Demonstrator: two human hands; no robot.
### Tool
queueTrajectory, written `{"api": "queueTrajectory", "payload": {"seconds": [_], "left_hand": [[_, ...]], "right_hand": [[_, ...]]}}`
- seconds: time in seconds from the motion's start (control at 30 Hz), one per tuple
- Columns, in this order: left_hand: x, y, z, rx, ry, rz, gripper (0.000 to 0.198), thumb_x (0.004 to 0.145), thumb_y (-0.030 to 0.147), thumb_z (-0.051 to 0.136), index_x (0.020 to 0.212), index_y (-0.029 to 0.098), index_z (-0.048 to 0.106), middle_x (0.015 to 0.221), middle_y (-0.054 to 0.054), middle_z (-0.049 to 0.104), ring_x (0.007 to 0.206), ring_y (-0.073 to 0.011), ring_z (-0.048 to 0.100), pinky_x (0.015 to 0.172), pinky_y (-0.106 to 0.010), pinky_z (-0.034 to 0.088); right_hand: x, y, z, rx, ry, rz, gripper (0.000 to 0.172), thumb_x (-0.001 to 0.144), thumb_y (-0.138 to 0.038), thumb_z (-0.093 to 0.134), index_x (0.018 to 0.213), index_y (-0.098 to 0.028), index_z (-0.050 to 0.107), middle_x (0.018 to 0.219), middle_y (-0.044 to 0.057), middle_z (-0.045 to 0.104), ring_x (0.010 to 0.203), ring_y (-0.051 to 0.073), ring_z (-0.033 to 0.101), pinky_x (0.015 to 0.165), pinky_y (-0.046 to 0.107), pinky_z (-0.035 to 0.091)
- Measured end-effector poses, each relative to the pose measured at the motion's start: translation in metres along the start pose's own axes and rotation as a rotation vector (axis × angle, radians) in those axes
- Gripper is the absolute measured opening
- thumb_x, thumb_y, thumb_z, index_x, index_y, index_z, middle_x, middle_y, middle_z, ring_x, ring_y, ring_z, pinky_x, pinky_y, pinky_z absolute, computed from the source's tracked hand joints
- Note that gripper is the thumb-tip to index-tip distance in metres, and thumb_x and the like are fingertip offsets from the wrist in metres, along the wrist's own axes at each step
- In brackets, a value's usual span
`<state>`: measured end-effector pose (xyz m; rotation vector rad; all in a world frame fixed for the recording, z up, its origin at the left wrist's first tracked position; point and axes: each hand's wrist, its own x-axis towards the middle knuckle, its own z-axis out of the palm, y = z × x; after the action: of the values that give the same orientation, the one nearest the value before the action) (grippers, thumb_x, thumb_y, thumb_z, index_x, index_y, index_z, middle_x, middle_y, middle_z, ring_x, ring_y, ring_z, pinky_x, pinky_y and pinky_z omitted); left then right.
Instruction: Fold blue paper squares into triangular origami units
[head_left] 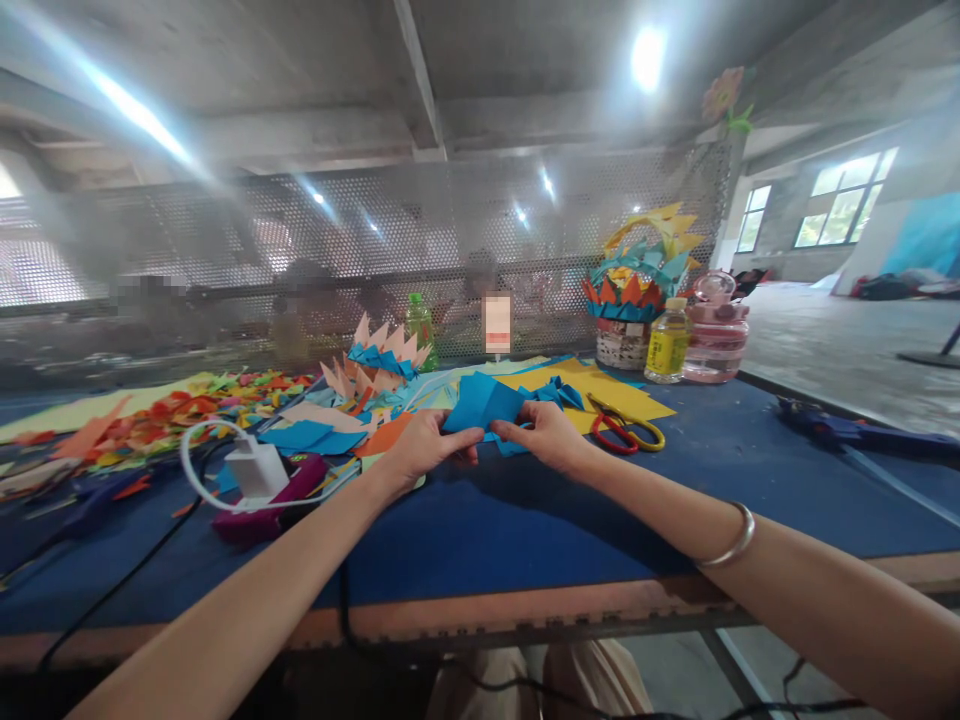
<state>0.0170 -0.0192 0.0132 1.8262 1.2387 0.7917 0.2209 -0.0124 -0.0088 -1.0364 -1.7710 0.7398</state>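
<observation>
A sheet of blue paper [484, 402], with a crease across it, is held up over the table between my two hands. My left hand [431, 440] pinches its left lower corner with the thumb in front. On the other side, the thumb and fingers of my right hand [544, 432] grip the right edge. Just right of my right hand lie scissors [626, 432] with one red and one yellow handle. Behind the hands are yellow paper sheets [622, 390] and folded blue paper pieces [559, 393].
A purple power strip [259, 505] with a white charger [256, 468] sits left. Colourful paper scraps [202, 415] and pointed paper crowns [386, 352] lie beyond. At back right stand a paper-decorated basket [624, 345], a yellow-labelled bottle [667, 345] and a pink jug [716, 340]. A glue gun [862, 432] lies right.
</observation>
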Motion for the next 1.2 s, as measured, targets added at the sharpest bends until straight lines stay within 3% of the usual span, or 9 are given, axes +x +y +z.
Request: {"api": "queueTrajectory", "payload": {"seconds": [0.57, 1.0, 1.2], "left_hand": [[0.0009, 0.0025, -0.0005, 0.002, 0.018, -0.02, 0.02, 0.097, 0.032, 0.062, 0.101, 0.013, 0.065, 0.091, -0.002, 0.067, 0.073, -0.0141, 0.066, 0.066, -0.03, 0.057], [0.0005, 0.0065, -0.0027, 0.029, 0.047, -0.055, 0.021, 0.098, 0.034, 0.062, 0.103, 0.013, 0.064, 0.093, -0.003, 0.067, 0.075, -0.0148, 0.066, 0.068, -0.031, 0.058], [0.0037, 0.0023, -0.0027, 0.021, 0.031, -0.062, 0.023, 0.098, 0.034, 0.062, 0.106, 0.013, 0.064, 0.097, -0.004, 0.067, 0.078, -0.0158, 0.067, 0.07, -0.032, 0.058]], "right_hand": [[-0.0007, -0.0051, -0.0029, -0.025, 0.0, 0.012, 0.03, 0.08, -0.039, 0.065, 0.063, -0.015, 0.066, 0.06, 0.002, 0.062, 0.061, 0.015, 0.055, 0.055, 0.025, 0.038], [0.0017, -0.0011, -0.0029, -0.073, 0.053, 0.017, 0.034, 0.077, -0.047, 0.067, 0.064, -0.016, 0.06, 0.062, 0.001, 0.061, 0.062, 0.015, 0.053, 0.055, 0.026, 0.037], [0.0021, -0.001, -0.0034, -0.129, 0.036, 0.042, 0.034, 0.082, -0.041, 0.069, 0.062, -0.015, 0.059, 0.06, -0.002, 0.057, 0.062, 0.014, 0.055, 0.055, 0.025, 0.038]]}}
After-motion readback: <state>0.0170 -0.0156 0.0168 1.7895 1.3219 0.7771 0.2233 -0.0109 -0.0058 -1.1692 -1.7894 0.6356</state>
